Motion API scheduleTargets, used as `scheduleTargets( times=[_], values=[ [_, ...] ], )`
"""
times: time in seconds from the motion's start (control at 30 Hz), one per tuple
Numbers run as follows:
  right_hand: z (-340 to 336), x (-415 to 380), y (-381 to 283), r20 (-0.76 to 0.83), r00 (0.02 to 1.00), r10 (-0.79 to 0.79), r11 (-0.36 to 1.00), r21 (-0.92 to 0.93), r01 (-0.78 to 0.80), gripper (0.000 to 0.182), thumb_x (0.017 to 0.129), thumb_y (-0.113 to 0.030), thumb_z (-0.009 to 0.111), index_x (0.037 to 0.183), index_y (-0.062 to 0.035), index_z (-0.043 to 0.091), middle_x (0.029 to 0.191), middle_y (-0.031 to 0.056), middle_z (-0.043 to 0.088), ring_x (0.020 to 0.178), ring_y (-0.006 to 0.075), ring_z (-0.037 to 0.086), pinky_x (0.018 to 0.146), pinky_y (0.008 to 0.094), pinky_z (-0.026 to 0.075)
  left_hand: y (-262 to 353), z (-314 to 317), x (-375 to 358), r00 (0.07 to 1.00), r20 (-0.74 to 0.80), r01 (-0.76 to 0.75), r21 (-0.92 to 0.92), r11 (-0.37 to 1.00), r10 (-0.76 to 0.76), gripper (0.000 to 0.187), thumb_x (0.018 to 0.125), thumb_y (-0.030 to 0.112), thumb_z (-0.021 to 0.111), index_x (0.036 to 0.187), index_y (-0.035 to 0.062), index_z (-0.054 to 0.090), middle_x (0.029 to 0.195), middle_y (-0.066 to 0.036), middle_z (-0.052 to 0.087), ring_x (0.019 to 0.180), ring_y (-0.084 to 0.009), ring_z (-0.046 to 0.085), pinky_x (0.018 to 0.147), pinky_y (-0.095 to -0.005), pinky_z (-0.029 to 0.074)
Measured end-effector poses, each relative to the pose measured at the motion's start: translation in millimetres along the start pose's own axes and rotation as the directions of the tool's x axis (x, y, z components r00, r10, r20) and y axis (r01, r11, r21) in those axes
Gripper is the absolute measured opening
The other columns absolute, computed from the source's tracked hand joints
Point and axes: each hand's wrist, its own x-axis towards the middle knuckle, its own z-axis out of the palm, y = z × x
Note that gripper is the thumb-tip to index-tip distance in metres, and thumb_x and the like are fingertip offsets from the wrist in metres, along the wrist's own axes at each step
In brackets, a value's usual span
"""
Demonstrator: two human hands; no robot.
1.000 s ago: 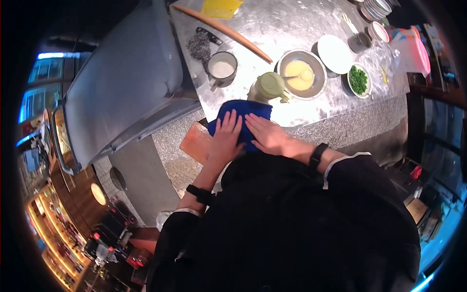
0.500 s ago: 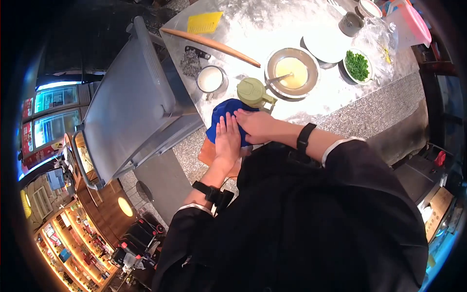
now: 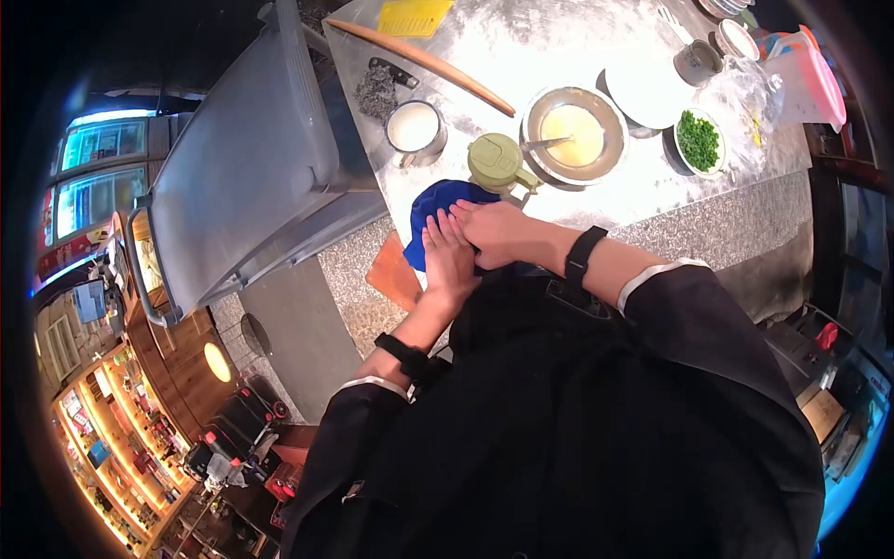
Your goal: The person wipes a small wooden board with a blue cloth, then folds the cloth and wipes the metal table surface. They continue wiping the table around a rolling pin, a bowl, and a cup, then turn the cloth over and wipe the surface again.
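Observation:
A blue cloth (image 3: 431, 203) lies at the near edge of the floury metal table (image 3: 521, 42). My left hand (image 3: 450, 256) rests on it with its fingers stretched out. My right hand (image 3: 491, 231) lies on the cloth from the right, its fingertips meeting those of the left. What lies under the palms is hidden. Just beyond the cloth stands a green lidded jug (image 3: 495, 160). To its right is a metal bowl (image 3: 615, 140) of pale yellow liquid with a utensil in it.
A mug of white stuff (image 3: 413, 127), a rolling pin (image 3: 424, 61), a knife (image 3: 393, 73) and a yellow scraper (image 3: 414, 17) lie further left. Chopped greens (image 3: 697, 142) and a pink-lidded container (image 3: 819, 88) are right. A grey bin (image 3: 247, 158) stands left.
The camera view has shifted, so the table items appear further right and slightly higher. Both hands remain on the blue cloth, slightly closer together. More of the orange-brown piece below shows.

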Motion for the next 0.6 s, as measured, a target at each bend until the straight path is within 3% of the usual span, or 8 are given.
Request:
scheduleTargets(
  times=[0.1, 0.17, 0.27, 0.3, 0.37, 0.43, 0.57, 0.6],
  values=[
    [8.5, -6.8, -7.5, 0.018, 1.000, -0.020, 0.998, -0.056, 0.021, 0.074, 0.071, -0.029, 0.060, 0.132, 0.0110, 0.044, 0.141, 0.0263, 0.042, 0.134, 0.0322, 0.040, 0.110, 0.0345, 0.035, 8.1, 13.3, -6.7, 0.999, -0.045, -0.012, -0.026, 1.000, 0.010, 0.100, 0.069, 0.049, 0.071, 0.140, -0.0098, 0.032, 0.145, -0.030, 0.034, 0.135, -0.0426, 0.034, 0.110, -0.0463, 0.032],
    [5.0, -29.6, -17.5, 0.091, 0.996, -0.024, 1.000, 0.018, 0.022, 0.073, 0.072, -0.029, 0.060, 0.131, 0.0119, 0.044, 0.140, 0.0259, 0.043, 0.134, 0.0319, 0.040, 0.110, 0.0351, 0.035, 24.8, 51.2, -15.2, 0.987, -0.145, -0.052, 0.145, 0.988, 0.074, 0.081, 0.080, 0.041, 0.063, 0.139, -0.0082, 0.038, 0.143, -0.027, 0.039, 0.132, -0.0425, 0.039, 0.108, -0.0480, 0.035],
    [16.1, -49.6, -22.9, 0.139, 0.989, -0.044, 0.997, 0.063, 0.035, 0.072, 0.072, -0.029, 0.060, 0.129, 0.0131, 0.045, 0.138, 0.0258, 0.046, 0.133, 0.0324, 0.041, 0.109, 0.0362, 0.036, 40.9, 72.0, -30.2, 0.956, -0.262, -0.079, 0.212, 0.974, 0.135, 0.071, 0.084, 0.037, 0.056, 0.136, -0.0091, 0.041, 0.141, -0.028, 0.042, 0.130, -0.0434, 0.042, 0.105, -0.0480, 0.037],
    [20.1, -51.4, -20.8, 0.125, 0.991, -0.055, 0.998, 0.037, 0.051, 0.072, 0.072, -0.029, 0.060, 0.128, 0.0134, 0.046, 0.137, 0.0260, 0.047, 0.132, 0.0331, 0.042, 0.109, 0.0369, 0.037, 41.1, 73.7, -28.8, 0.956, -0.264, -0.074, 0.208, 0.975, 0.129, 0.071, 0.084, 0.037, 0.056, 0.136, -0.0091, 0.041, 0.141, -0.028, 0.042, 0.130, -0.0434, 0.042, 0.105, -0.0480, 0.037],
    [14.0, -40.0, -18.8, 0.153, 0.988, -0.026, 0.996, 0.085, 0.013, 0.071, 0.072, -0.028, 0.060, 0.129, 0.0116, 0.046, 0.136, 0.0260, 0.047, 0.131, 0.0344, 0.044, 0.108, 0.0375, 0.038, 31.1, 39.8, -30.2, 0.985, -0.092, -0.153, -0.103, 0.983, 0.144, 0.080, 0.081, 0.045, 0.057, 0.136, -0.0099, 0.040, 0.141, -0.028, 0.041, 0.131, -0.0441, 0.040, 0.106, -0.0490, 0.036],
    [5.8, -29.9, -12.0, -0.059, 0.998, 0.021, 0.994, 0.110, -0.015, 0.070, 0.072, -0.027, 0.059, 0.130, 0.0098, 0.046, 0.137, 0.0250, 0.047, 0.130, 0.0334, 0.045, 0.107, 0.0373, 0.038, 15.1, 4.7, -20.5, 0.991, -0.122, -0.077, -0.104, 0.992, 0.064, 0.094, 0.079, 0.060, 0.056, 0.138, -0.0114, 0.035, 0.141, -0.030, 0.038, 0.134, -0.0430, 0.035, 0.110, -0.0471, 0.030],
    [2.3, 3.0, 1.6, -0.038, 0.996, 0.087, 0.988, 0.130, -0.081, 0.070, 0.073, -0.029, 0.058, 0.130, 0.0107, 0.046, 0.138, 0.0250, 0.046, 0.129, 0.0349, 0.045, 0.105, 0.0378, 0.040, -10.0, 2.6, 11.0, 0.989, -0.141, -0.047, -0.103, 0.994, 0.033, 0.105, 0.075, 0.068, 0.057, 0.142, -0.0083, 0.030, 0.142, -0.029, 0.038, 0.135, -0.0410, 0.034, 0.111, -0.0442, 0.029],
    [10.2, 7.2, 0.5, -0.058, 0.993, 0.101, 0.990, 0.105, -0.095, 0.071, 0.074, -0.030, 0.057, 0.130, 0.0115, 0.046, 0.138, 0.0259, 0.045, 0.129, 0.0362, 0.045, 0.105, 0.0373, 0.040, -13.2, 3.0, 11.3, 0.993, -0.110, -0.055, -0.127, 0.990, 0.041, 0.099, 0.077, 0.063, 0.058, 0.142, -0.0060, 0.031, 0.141, -0.028, 0.039, 0.135, -0.0392, 0.035, 0.112, -0.0435, 0.029]
  ],
)
